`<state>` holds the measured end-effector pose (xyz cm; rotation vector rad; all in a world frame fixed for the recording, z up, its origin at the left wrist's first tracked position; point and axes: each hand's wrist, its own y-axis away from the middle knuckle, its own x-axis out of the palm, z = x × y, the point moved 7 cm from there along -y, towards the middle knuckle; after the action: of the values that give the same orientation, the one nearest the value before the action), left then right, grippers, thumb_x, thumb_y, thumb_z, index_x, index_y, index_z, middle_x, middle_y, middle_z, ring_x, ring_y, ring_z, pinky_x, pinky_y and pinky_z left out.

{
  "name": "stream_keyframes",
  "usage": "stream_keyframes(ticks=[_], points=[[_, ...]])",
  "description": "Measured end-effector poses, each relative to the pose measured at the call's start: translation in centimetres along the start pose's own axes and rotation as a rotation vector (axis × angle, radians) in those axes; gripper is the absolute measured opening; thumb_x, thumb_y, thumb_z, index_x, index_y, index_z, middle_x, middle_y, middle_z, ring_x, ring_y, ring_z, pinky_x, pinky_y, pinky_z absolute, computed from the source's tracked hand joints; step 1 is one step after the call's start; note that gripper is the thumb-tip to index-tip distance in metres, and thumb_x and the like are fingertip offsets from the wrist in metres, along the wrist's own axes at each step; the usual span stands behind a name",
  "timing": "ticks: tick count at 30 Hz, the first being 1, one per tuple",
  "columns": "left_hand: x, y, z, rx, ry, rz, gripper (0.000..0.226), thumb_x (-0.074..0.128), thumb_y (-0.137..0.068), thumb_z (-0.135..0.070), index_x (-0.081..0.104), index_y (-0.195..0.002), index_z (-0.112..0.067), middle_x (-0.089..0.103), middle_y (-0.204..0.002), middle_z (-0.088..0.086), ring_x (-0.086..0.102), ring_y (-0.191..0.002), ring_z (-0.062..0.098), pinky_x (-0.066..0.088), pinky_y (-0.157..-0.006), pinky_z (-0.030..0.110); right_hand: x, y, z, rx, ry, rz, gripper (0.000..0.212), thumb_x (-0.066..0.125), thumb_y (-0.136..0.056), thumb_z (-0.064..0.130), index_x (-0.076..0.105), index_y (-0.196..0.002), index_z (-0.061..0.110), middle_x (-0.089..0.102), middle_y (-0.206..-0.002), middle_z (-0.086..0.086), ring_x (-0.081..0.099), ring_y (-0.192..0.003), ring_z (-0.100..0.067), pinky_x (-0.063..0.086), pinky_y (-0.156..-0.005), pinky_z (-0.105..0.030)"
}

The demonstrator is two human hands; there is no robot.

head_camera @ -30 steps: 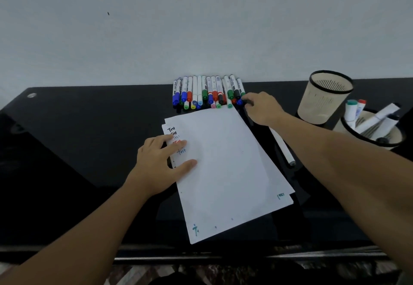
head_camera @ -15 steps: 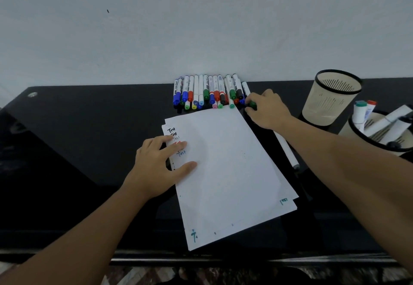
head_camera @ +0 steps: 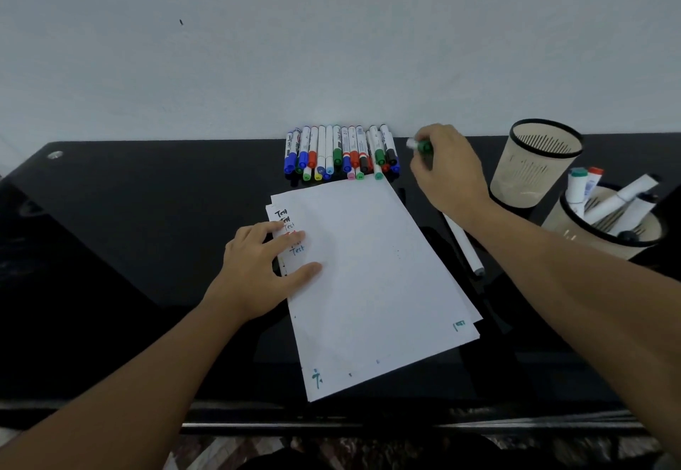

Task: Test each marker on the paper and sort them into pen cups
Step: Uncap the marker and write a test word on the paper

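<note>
The black glossy table [head_camera: 147, 248] fills the lower frame. The white paper sheets [head_camera: 368, 267] at centre carry a few "Test" words, and the near beige mesh cup [head_camera: 604, 234] at right holds some markers, while the far beige cup [head_camera: 534, 171] looks empty. A long row of coloured markers [head_camera: 342, 153] waits, so most work is left. The left hand [head_camera: 258, 270] presses the paper with straight fingers. The right hand [head_camera: 446, 171] pinches a green-capped white marker [head_camera: 420, 145], right of the row.

marker row [head_camera: 341, 153] behind paper [head_camera: 368, 278] | pen cups [head_camera: 530, 167] right of paper | loose marker [head_camera: 462, 245] between
</note>
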<state>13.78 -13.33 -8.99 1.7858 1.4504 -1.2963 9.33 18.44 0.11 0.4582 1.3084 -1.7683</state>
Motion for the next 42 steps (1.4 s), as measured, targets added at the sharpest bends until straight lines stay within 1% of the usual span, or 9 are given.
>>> stream_keyframes(ticks=[3,5,9,13,16,20,28,37,42], points=[[-0.1,0.0,-0.2,0.012,0.024,-0.023,0.078,0.043,-0.078,-0.086,0.057,-0.140,-0.041,0.043,-0.147,-0.011,0.031,-0.138,0.013,0.026,-0.117,0.046,-1.4,0.8,2.4,-0.121,0.004,-0.083,0.020,0.065,-0.098,0.019,0.067,-0.114,0.008,0.052,-0.113,-0.014,0.053,-0.100,-0.027,0.048,-0.082,-0.034],[-0.4,0.1,-0.5,0.031,0.046,-0.065,0.076,0.047,-0.081,-0.082,0.058,-0.140,-0.036,0.046,-0.144,-0.010,0.035,-0.135,0.013,0.032,-0.114,0.042,-1.8,1.3,4.3,-0.166,-0.045,-0.041,0.018,0.058,-0.100,0.020,0.060,-0.112,0.007,0.051,-0.117,-0.012,0.054,-0.093,-0.022,0.049,-0.078,-0.032],[-1.5,0.7,-1.1,0.064,0.086,-0.197,0.063,0.063,-0.089,-0.063,0.060,-0.138,-0.024,0.052,-0.133,-0.007,0.040,-0.122,0.008,0.037,-0.100,0.027,-0.4,3.1,9.2,-0.245,-0.071,0.261,0.014,0.045,-0.107,0.025,0.050,-0.109,0.012,0.058,-0.092,-0.003,0.053,-0.075,-0.026,0.050,-0.069,-0.048],[-2.2,1.1,-1.0,0.041,0.111,-0.249,0.052,0.067,-0.093,-0.045,0.059,-0.139,-0.022,0.055,-0.125,-0.006,0.044,-0.115,0.010,0.037,-0.091,0.022,3.0,6.0,12.3,-0.258,-0.039,0.540,0.029,0.038,-0.110,0.037,0.040,-0.132,0.019,0.053,-0.081,0.009,0.053,-0.069,-0.011,0.044,-0.060,-0.034],[-2.3,1.3,-1.1,0.068,0.098,-0.265,0.050,0.067,-0.095,-0.040,0.058,-0.139,-0.021,0.057,-0.122,-0.006,0.046,-0.112,0.010,0.039,-0.088,0.023,5.3,7.9,12.7,-0.245,-0.009,0.660,0.019,0.039,-0.110,0.035,0.039,-0.119,0.018,0.053,-0.084,0.001,0.053,-0.068,-0.019,0.040,-0.060,-0.038],[-2.2,1.6,-1.7,0.162,0.055,-0.292,0.048,0.069,-0.095,-0.035,0.060,-0.139,-0.016,0.061,-0.117,-0.002,0.049,-0.106,0.012,0.044,-0.085,0.026,6.6,8.3,13.4,-0.366,0.198,0.660,0.034,0.030,-0.111,0.046,0.046,-0.136,0.030,0.055,-0.101,0.000,0.057,-0.082,-0.020,0.054,-0.070,-0.041],[-2.5,2.1,-2.8,0.341,-0.021,-0.348,0.035,0.072,-0.094,-0.023,0.070,-0.125,-0.008,0.071,-0.107,0.004,0.058,-0.099,0.021,0.052,-0.081,0.036,6.7,8.9,14.1,-0.410,0.315,0.675,0.035,0.023,-0.109,0.054,0.048,-0.119,0.032,0.057,-0.077,0.006,0.056,-0.065,-0.014,0.054,-0.061,-0.038],[-2.0,2.0,-2.5,0.342,-0.015,-0.320,0.027,0.071,-0.095,-0.014,0.070,-0.121,-0.007,0.071,-0.108,0.005,0.058,-0.100,0.023,0.051,-0.081,0.036,6.5,9.0,13.9,-0.439,0.345,0.642,0.043,0.022,-0.107,0.060,0.051,-0.117,0.031,0.051,-0.067,0.008,0.052,-0.058,-0.013,0.038,-0.052,-0.030],[-2.3,2.1,-2.6,0.295,0.011,-0.315,0.026,0.068,-0.096,-0.013,0.069,-0.121,-0.005,0.071,-0.106,0.005,0.057,-0.100,0.022,0.049,-0.081,0.033,6.3,8.7,14.1,-0.372,0.299,0.654,0.042,0.029,-0.106,0.061,0.046,-0.124,0.028,0.060,-0.077,0.005,0.056,-0.064,-0.014,0.053,-0.062,-0.037]])
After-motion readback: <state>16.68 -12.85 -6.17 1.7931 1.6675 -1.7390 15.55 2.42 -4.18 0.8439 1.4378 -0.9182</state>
